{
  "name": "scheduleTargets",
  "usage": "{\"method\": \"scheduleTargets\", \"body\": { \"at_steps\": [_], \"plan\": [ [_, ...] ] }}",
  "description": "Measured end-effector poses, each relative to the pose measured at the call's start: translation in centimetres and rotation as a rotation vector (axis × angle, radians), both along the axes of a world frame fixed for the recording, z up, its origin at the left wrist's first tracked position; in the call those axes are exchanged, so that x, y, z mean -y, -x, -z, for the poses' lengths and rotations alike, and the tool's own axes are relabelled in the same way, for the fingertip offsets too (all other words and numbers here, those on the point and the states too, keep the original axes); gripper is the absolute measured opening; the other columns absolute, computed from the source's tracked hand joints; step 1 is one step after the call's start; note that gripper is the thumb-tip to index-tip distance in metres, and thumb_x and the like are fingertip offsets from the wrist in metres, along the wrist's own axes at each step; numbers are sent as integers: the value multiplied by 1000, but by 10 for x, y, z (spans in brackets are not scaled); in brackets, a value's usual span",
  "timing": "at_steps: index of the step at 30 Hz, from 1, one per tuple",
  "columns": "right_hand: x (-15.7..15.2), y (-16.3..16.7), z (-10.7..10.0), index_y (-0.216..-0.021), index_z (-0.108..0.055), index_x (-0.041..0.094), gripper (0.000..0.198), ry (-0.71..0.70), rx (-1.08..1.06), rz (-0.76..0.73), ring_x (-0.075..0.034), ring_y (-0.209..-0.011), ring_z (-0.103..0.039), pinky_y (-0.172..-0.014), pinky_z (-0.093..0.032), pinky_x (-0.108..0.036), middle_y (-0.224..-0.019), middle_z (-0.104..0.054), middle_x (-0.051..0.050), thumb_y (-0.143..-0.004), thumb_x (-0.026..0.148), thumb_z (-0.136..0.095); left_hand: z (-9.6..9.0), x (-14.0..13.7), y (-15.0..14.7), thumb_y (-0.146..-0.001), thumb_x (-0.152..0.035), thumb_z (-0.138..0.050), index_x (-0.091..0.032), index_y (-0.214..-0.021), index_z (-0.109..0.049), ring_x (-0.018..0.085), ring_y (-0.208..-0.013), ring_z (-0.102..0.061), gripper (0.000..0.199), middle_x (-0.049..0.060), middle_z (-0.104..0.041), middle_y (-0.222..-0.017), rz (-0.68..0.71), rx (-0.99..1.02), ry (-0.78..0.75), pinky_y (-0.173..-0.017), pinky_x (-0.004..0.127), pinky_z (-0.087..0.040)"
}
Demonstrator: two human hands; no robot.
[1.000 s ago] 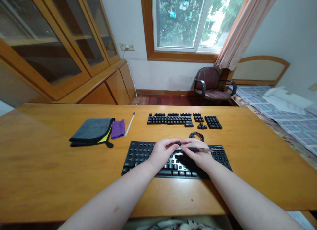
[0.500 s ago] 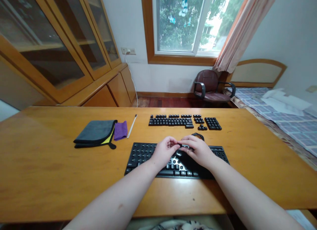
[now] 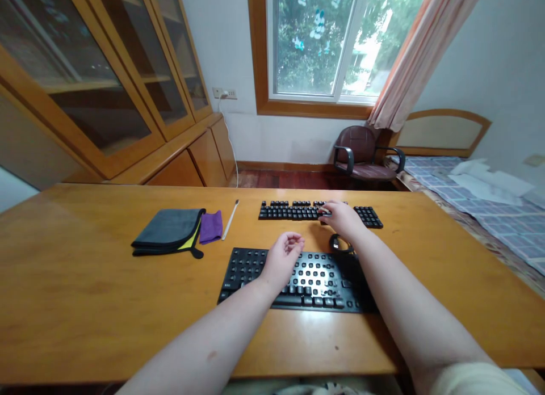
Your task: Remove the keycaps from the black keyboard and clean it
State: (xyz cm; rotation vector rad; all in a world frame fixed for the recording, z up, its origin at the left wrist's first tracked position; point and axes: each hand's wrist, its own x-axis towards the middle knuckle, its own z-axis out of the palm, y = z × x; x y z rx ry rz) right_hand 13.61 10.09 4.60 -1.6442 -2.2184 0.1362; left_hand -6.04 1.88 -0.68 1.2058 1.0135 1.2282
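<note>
A black keyboard (image 3: 317, 273) lies near the front of the desk, with bare key posts over much of it and keycaps left along its front row. Above its back edge, my left hand (image 3: 283, 260) is loosely closed, thumb near the curled fingers; whatever is inside them is hidden. My right hand (image 3: 344, 220) reaches over the loose black keycaps (image 3: 289, 212) laid out in rows farther back. Its thumb and fingers pinch at a keycap by the right end of the main block. A coiled cable (image 3: 339, 243) sits between keyboard and keycaps, below my right wrist.
Left of the keyboard lie a folded grey cloth (image 3: 168, 230), a purple cloth (image 3: 211, 227) and a thin white brush (image 3: 230, 220). The number-pad keycaps (image 3: 368, 217) are right of my right hand. Beyond the wooden desk (image 3: 106, 304) stands a chair (image 3: 361, 151).
My right hand has moved away from my left hand, forward and to the right, from the keyboard to the rows of keycaps. My left hand has stayed over the keyboard.
</note>
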Motion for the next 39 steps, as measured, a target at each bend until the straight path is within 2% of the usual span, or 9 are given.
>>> {"method": "scheduleTargets", "body": {
  "at_steps": [5, 8, 13, 28, 31, 34, 37, 39],
  "plan": [
    [-7, 1, 34, -87, -70, 22, 14, 57, 118, 90, -17, -86, -59, -71, -43, -25, -98, -62, -4, -75, 28, -64, 4, 0, 2, -80, -31, -60, -17, -95, -56, 16, -88, -61, 22, 6, -63, -91, -11, -53, -32, -81, 31, -48],
    [-7, 2, 43, -89, -70, 24, 16, 43, 130, 103, -17, -84, -59, -70, -42, -24, -99, -61, -3, -77, 30, -62, 3, 1, 2, -79, -32, -61, -17, -95, -58, 16, -86, -62, 22, 5, -64, -90, -12, -76, -44, -80, 30, -48],
    [-10, 1, 46, -89, -70, 24, 16, 58, 144, 120, -16, -83, -59, -68, -41, -24, -99, -61, -3, -76, 31, -63, -2, 2, 3, -80, -32, -60, -17, -93, -59, 15, -83, -62, 20, 5, -64, -89, -16, -118, -62, -79, 29, -48],
    [-11, -4, 49, -93, -68, 23, 19, 79, 101, 127, -17, -87, -59, -73, -42, -25, -103, -60, -4, -75, 29, -66, 1, 2, 3, -80, -30, -59, -17, -94, -59, 16, -84, -62, 19, 5, -64, -90, -18, -120, -70, -78, 29, -49],
    [-11, -3, 44, -92, -69, 22, 19, 93, 72, 131, -18, -88, -59, -75, -43, -26, -102, -60, -5, -74, 29, -66, -1, 2, 3, -79, -30, -60, -17, -93, -59, 15, -83, -62, 19, 5, -64, -89, -14, -118, -67, -78, 28, -49],
    [-2, 0, 27, -91, -68, 20, 19, 42, -67, 84, -19, -93, -58, -83, -43, -28, -102, -60, -7, -79, 33, -61, -3, 2, 3, -79, -30, -61, -17, -93, -59, 15, -83, -62, 20, 5, -65, -89, -19, -121, -65, -78, 28, -48],
    [24, 5, 6, -86, -68, 19, 32, -42, -259, -93, -18, -96, -57, -87, -41, -29, -98, -61, -7, -91, 34, -40, -7, 2, 3, -80, -27, -57, -16, -92, -59, 16, -84, -62, 16, 6, -65, -90, -23, -104, -53, -79, 29, -48],
    [50, 11, -2, -77, -66, 18, 43, -28, -313, -153, -17, -84, -59, -78, -43, -28, -83, -63, -6, -94, 36, -32, -8, 2, 3, -82, -25, -55, -16, -92, -58, 15, -85, -62, 14, 6, -65, -90, -21, -77, -33, -79, 29, -48]
  ]
}}
